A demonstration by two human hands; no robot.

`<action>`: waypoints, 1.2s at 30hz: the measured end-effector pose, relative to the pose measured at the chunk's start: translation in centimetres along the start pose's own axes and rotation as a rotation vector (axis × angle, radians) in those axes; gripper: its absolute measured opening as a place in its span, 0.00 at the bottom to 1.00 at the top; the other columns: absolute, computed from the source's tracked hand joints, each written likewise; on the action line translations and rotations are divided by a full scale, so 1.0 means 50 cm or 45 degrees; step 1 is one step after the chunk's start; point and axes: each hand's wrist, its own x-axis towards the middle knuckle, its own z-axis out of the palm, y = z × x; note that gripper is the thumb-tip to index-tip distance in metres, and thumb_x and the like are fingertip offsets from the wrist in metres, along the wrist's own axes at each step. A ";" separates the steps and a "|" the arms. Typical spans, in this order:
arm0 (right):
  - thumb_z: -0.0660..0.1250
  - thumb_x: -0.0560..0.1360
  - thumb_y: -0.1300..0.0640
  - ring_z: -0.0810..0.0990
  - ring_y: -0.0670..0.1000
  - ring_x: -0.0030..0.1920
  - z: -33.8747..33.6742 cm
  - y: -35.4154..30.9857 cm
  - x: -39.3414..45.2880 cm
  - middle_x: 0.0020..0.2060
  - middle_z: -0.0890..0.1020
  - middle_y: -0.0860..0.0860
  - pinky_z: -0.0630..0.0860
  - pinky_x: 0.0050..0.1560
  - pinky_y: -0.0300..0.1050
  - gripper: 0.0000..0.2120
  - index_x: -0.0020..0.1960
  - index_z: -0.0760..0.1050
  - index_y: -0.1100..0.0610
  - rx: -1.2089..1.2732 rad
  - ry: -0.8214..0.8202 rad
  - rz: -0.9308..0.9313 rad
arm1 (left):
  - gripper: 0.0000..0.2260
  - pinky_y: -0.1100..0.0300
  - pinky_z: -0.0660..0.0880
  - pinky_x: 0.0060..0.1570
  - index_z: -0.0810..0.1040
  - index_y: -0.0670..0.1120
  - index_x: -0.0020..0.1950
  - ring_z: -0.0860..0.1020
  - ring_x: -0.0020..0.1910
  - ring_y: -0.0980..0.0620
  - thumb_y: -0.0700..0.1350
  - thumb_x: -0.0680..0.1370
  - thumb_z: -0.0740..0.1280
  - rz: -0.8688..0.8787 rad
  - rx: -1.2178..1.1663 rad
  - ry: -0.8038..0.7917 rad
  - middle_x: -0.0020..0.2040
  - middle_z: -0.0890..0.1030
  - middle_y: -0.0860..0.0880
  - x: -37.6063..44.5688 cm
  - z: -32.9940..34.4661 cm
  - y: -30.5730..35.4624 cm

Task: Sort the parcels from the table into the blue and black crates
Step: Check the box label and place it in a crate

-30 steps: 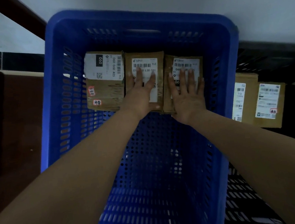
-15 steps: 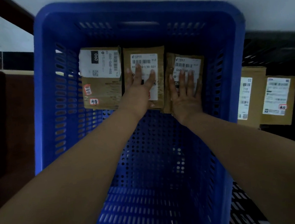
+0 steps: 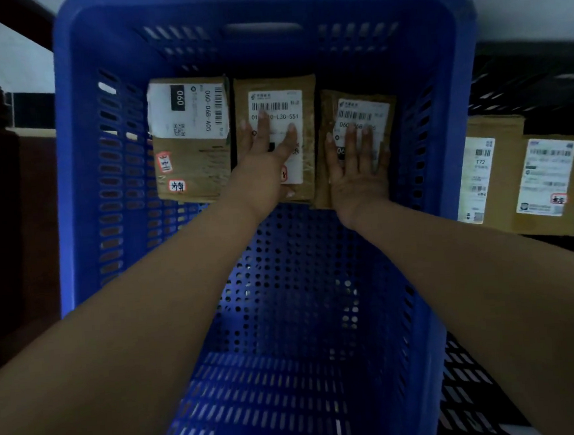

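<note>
Hands point(image 3: 264, 171) point(image 3: 357, 174) flat, each grip spread, on parcels point(image 3: 277, 135) point(image 3: 358, 143) against blue crate point(image 3: 79, 165) far wall.

The scene is dim and underexposed, with a cool blue cast. The brightest area is the pale grey wall point(image 3: 519, 0) along the upper right of the frame, so the light seems to arrive from beyond the far end. The perforated blue plastic crate point(image 3: 81, 199) glows faintly at its floor, where small bright spots show through the holes. The left edge and right middle of the frame sink into near-black shadow. Wide-angle distortion bows the crate's rim outward. The white printed labels point(image 3: 546, 176) at right are soft and blurred, while both forearms in the lower corners are out of focus.
</note>
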 end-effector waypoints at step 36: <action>0.71 0.75 0.55 0.35 0.64 0.76 -0.040 -0.039 0.014 0.77 0.34 0.57 0.51 0.73 0.67 0.53 0.77 0.30 0.60 0.169 -0.081 -0.109 | 0.47 0.45 0.56 0.75 0.35 0.55 0.78 0.32 0.75 0.39 0.32 0.77 0.67 -0.066 0.234 -0.138 0.76 0.28 0.47 -0.014 0.029 -0.008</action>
